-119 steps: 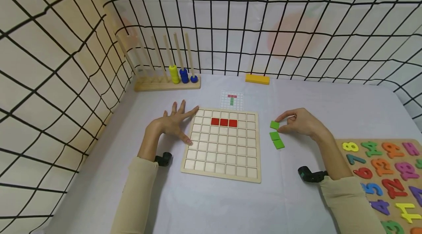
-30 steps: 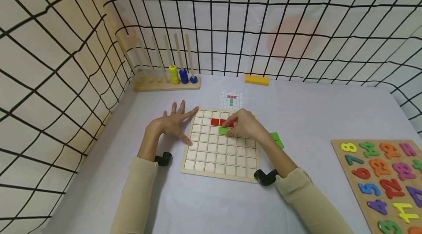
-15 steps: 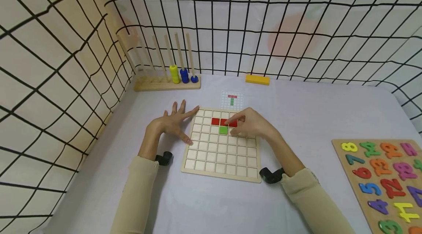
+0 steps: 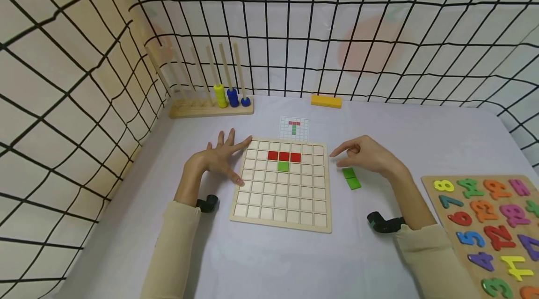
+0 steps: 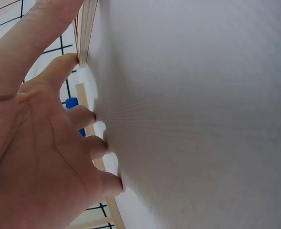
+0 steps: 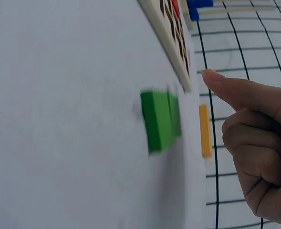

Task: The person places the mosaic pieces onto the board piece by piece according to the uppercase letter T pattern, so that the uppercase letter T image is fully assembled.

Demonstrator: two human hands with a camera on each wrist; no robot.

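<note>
The wooden grid board [image 4: 280, 228] lies flat in the middle of the head view. Three red tiles [image 4: 284, 156] sit in a row on it, and one green tile [image 4: 283, 166] lies in the cell below the middle red one. My left hand [image 4: 216, 158] rests at the board's left edge with fingers spread, thumb and index finger touching the frame. Right of the board, my right hand [image 4: 366, 155] hovers with thumb and index finger apart and nothing between them. Two loose green tiles [image 4: 351, 178] lie just below it, also seen as green tiles [image 6: 160, 119] in the right wrist view.
A small pattern card [image 4: 294, 128] showing a red and green T lies behind the board. A peg abacus [image 4: 210, 111] and a yellow block [image 4: 326, 101] stand farther back. At right lies a number board [image 4: 459, 243]; black wire mesh [image 4: 290, 39] encloses the back and left.
My right hand has carried one green tile onto the board, let go of it below the middle red tile, and moved back right to the loose green tiles. The left hand stays put.
</note>
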